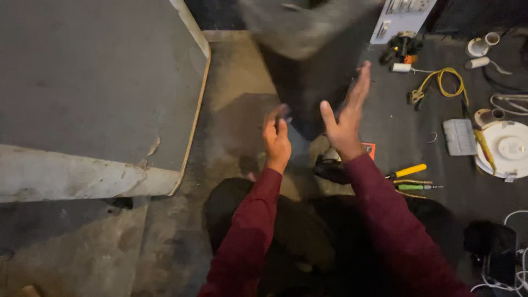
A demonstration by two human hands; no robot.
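2 hands are raised above the floor, both in dark red sleeves. The left hand is loosely curled, fingers blurred, with something dark at the fingertips; whether anything is gripped cannot be told. The right hand is spread flat, palm turned inward, nothing held. Between and just behind them a dark panel stands or is propped on the floor, close to both hands; contact with it cannot be confirmed because of blur. A grey blurred cloth-like shape sits above it at the top of the view.

As a judgement: if the panel is being steadied, it is best caught with both palms on opposite edges, low and even, so it does not tip toward the knees.

Edges and room: a large grey board with a pale worn rim lies at left, its rounded corner near the left hand; little sideways room there. To the right, the floor is crowded: a yellow-handled screwdriver and a green-handled screwdriver just beside the right sleeve, a yellow cable, a small grey ribbed block, a round white fitting. Open room is seen mainly straight ahead, on the bare concrete between board and panel.
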